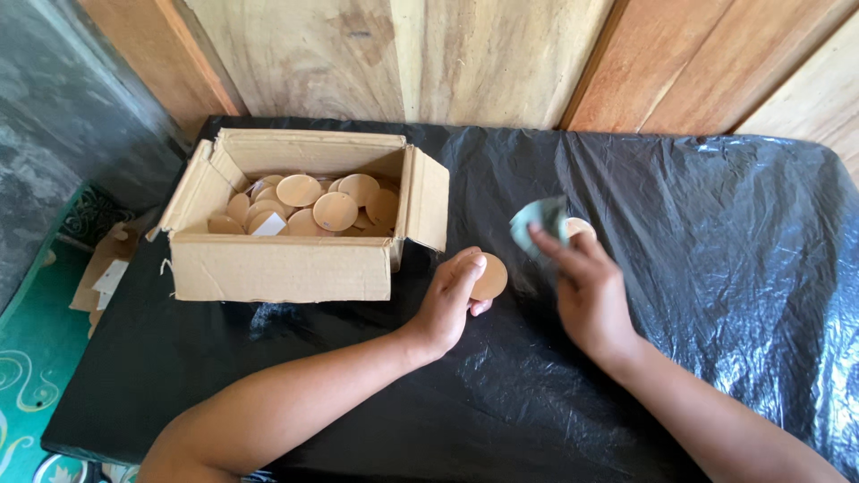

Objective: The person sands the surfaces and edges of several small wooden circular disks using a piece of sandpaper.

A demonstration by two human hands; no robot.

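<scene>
My left hand [452, 300] has its grip pinched around a round tan wooden disc [491, 276], fingers curled over its near edge, holding it just above or against the counter [716, 268]; I judge it is held steady there so the other hand can work on it.

Going from the left: a strip of green patterned floor mat [31, 376] shows beside the counter, with scraps of cardboard [106, 273] lying on it. On the counter's left part sits an open cardboard box [286, 264], flaps spread, holding a loose heap of more discs [313, 204] of the same kind, within easy reach of my left hand. The counter is wrapped in crinkled black plastic sheeting, probably to protect the surface.

Right of the held disc, my right hand [586, 291] has its grip pressed together on a small folded grey-green piece [540, 221], perhaps cloth or abrasive paper; I cannot tell which. Tucked just behind it is a second disc [582, 227], mostly hidden.

Wooden wall planks [447, 54] stand behind. My forearms are cut off at the bottom edge, and the lower discs in the box are hidden.
</scene>
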